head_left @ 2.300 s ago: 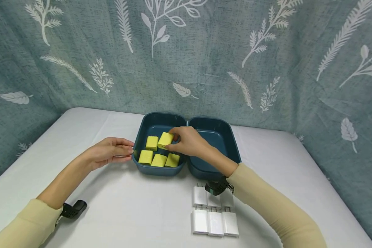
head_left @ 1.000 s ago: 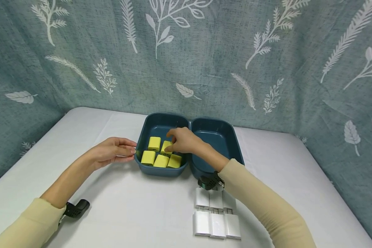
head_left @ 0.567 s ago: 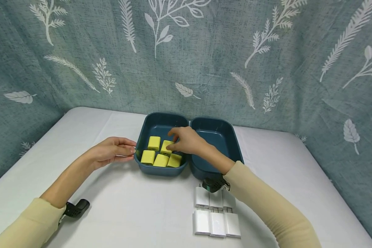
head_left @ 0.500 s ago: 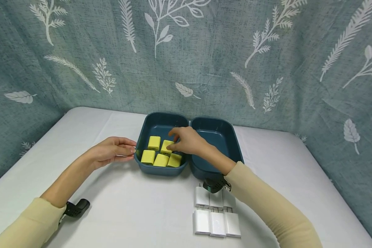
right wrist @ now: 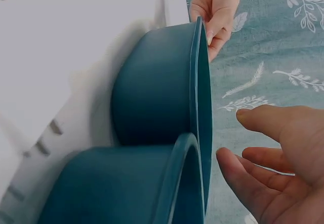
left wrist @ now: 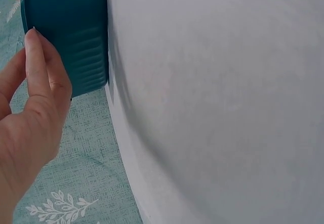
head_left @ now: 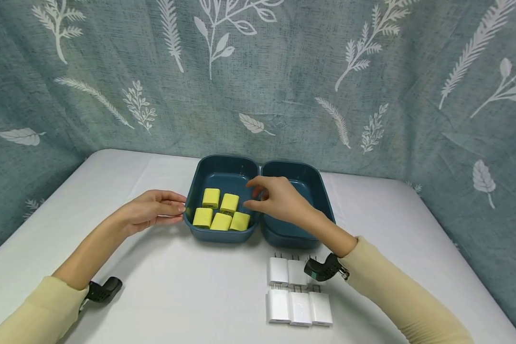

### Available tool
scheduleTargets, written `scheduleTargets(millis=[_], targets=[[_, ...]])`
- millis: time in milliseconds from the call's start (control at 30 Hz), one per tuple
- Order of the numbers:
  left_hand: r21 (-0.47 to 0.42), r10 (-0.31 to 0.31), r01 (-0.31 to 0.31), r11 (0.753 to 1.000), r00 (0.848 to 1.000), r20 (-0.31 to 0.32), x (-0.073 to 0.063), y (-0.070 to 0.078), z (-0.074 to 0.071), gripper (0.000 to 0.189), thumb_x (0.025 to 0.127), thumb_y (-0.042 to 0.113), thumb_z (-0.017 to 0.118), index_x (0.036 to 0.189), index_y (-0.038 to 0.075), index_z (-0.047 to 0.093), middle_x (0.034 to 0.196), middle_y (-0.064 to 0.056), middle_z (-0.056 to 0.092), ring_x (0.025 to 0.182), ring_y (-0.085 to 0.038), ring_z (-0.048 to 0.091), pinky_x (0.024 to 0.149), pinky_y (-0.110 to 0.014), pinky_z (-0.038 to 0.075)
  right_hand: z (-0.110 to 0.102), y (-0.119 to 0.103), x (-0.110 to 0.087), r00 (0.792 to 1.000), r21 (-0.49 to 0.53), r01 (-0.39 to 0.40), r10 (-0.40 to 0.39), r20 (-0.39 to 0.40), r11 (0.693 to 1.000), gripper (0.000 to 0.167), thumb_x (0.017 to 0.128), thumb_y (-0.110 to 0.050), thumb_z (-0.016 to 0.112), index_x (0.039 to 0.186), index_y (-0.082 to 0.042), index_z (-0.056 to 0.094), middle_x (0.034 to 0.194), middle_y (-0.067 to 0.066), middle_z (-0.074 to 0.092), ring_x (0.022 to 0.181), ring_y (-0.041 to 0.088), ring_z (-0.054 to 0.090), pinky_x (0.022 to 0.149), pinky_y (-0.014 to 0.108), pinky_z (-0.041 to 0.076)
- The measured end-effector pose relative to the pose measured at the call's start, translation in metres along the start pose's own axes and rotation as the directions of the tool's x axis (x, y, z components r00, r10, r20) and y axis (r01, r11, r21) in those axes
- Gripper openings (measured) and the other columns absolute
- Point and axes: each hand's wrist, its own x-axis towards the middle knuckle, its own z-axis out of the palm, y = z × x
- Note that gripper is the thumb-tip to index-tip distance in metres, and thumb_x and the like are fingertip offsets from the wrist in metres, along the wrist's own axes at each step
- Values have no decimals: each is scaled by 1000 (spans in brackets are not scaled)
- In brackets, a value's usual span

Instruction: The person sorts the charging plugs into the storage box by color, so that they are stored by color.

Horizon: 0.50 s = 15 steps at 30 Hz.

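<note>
Several yellow charger plugs [head_left: 229, 204] sit grouped in the front half of the left dark-blue container [head_left: 223, 237]. My right hand [head_left: 279, 198] hovers above the seam between that container and the right one [head_left: 290, 239], its thumb and fingertips apart with nothing between them. In the right wrist view the same hand [right wrist: 283, 158] shows a gap between thumb and fingers, beside the container rims. My left hand [head_left: 156, 210] touches the left container's outer side at the rim with extended fingers. The left wrist view shows those fingertips [left wrist: 33, 34] against the blue wall.
Several white charger plugs [head_left: 300, 308] lie in two rows on the white table [head_left: 189, 291], in front of the right container, prongs pointing away. My right wrist's camera [head_left: 322, 268] partly covers the back row. A patterned green cloth [head_left: 284, 114] hangs behind the table.
My right hand set a yellow charger plug down among the others, let go of it, and drew back to the right. My left hand has stayed at the container's side.
</note>
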Motion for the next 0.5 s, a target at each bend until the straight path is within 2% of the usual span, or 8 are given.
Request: scheduleTargets(millis=[233,500], targets=[[1,2,-2,1000,1000,4,-1,0,0,48,99,-3,55,140,-15,34,108,-11,60,93,-15,67,95,-35,55,-12,0,-33,999,-30,-10,9,-46,1000,42,90,-26,75,126,-7,65,102,4,68,83,13,63,68,29,55],[-7,-3,3,1000,1000,9,0,1,1,48,99,-3,55,140,-15,33,106,-10,62,93,-16,67,94,-35,55,-20,-4,-71,995,4,0,0,-99,1000,42,87,-24,79,124,-9,66,97,-3,67,78,8,61,64,27,56]])
